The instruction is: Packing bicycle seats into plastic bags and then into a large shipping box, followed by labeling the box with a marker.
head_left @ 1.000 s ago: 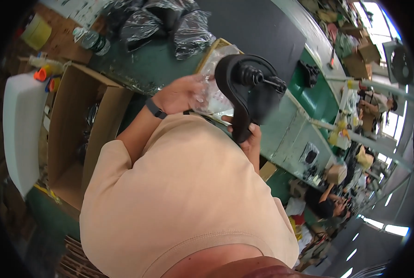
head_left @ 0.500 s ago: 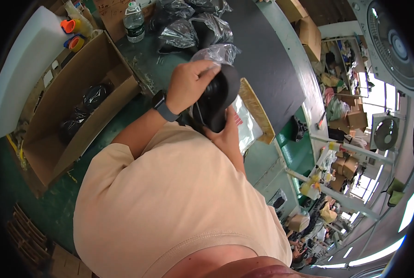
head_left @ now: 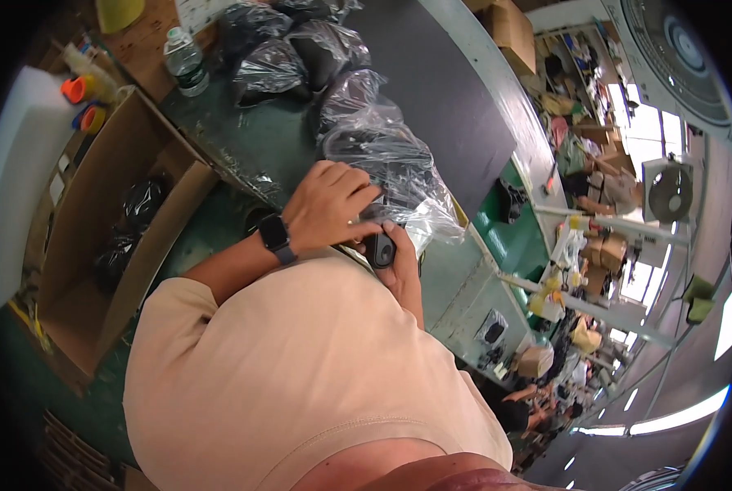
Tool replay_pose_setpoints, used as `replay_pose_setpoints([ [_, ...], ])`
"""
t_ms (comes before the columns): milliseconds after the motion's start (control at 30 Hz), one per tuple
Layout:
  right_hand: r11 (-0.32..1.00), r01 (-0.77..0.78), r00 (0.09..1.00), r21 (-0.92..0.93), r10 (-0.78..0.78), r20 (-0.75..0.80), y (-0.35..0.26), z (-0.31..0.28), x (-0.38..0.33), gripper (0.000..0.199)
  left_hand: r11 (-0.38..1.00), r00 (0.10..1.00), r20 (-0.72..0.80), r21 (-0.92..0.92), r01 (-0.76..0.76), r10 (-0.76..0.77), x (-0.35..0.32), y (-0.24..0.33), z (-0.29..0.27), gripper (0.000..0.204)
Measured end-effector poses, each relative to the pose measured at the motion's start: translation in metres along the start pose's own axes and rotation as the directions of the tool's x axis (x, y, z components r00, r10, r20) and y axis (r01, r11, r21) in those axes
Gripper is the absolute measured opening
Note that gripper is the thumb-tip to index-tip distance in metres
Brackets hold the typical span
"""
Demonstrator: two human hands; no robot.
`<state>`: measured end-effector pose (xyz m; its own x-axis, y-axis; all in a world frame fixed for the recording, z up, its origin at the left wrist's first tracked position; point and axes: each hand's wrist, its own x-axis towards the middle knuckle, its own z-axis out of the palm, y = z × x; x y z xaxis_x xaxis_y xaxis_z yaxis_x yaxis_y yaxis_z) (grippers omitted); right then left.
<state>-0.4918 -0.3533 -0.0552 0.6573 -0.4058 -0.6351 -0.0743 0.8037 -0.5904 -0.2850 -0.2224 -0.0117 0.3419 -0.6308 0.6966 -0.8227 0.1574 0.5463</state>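
In front of my chest, my right hand (head_left: pixel 403 266) grips a black object (head_left: pixel 381 251) with a rounded end and an oval recess; its exact kind I cannot make out. My left hand (head_left: pixel 327 206), below a dark wristwatch, is closed with bent fingers. Its thumb side reaches the top of the black object; what those fingers pinch, if anything, is hidden. Just beyond both hands spreads a crumpled clear plastic bag (head_left: pixel 395 159) with something dark in it. Several black items in clear bags (head_left: pixel 325 53) lie farther up the table.
A cardboard box (head_left: pixel 96 270) with black bagged items stands open at left, beside white foam (head_left: pixel 26 180). A water bottle (head_left: pixel 186 61) stands at the table's far left. A dark mat (head_left: pixel 456 106) covers part of the green table. A fan (head_left: pixel 669 190) and other people are at right.
The large curved black item held up before has been lowered, and only a small rounded end shows. The clear bag now spreads beyond my hands. My left hand has moved down. The view has shifted.
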Motion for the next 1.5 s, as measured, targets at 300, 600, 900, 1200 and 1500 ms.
replay_pose_setpoints([
  [300,0.327,0.481,0.850,-0.813,-0.402,0.341,0.024,0.008,0.024,0.079,0.995,0.996,-0.056,-0.070,-0.067,0.063,0.021,0.007,0.027,0.025],
  [600,0.108,0.627,0.605,-0.771,-0.692,0.395,-0.057,0.097,0.160,0.078,0.949,0.949,-0.107,-0.077,-0.306,0.298,0.008,0.051,-0.001,0.015],
  [900,0.275,0.692,0.721,-0.668,-0.327,0.611,-0.039,0.043,0.155,0.044,0.986,0.891,0.454,-0.158,0.058,0.021,-0.038,0.056,0.049,0.008],
  [1200,0.942,0.017,0.984,-0.336,-0.076,-0.162,0.049,-0.240,-0.074,0.041,0.964,0.610,0.790,-0.211,0.165,0.069,-0.011,0.068,0.166,0.012],
  [1500,0.848,0.002,0.391,-0.530,-0.489,-0.780,0.060,-0.508,-0.150,0.051,0.940,0.637,0.752,0.071,-0.334,0.170,0.105,0.087,0.471,0.092],
])
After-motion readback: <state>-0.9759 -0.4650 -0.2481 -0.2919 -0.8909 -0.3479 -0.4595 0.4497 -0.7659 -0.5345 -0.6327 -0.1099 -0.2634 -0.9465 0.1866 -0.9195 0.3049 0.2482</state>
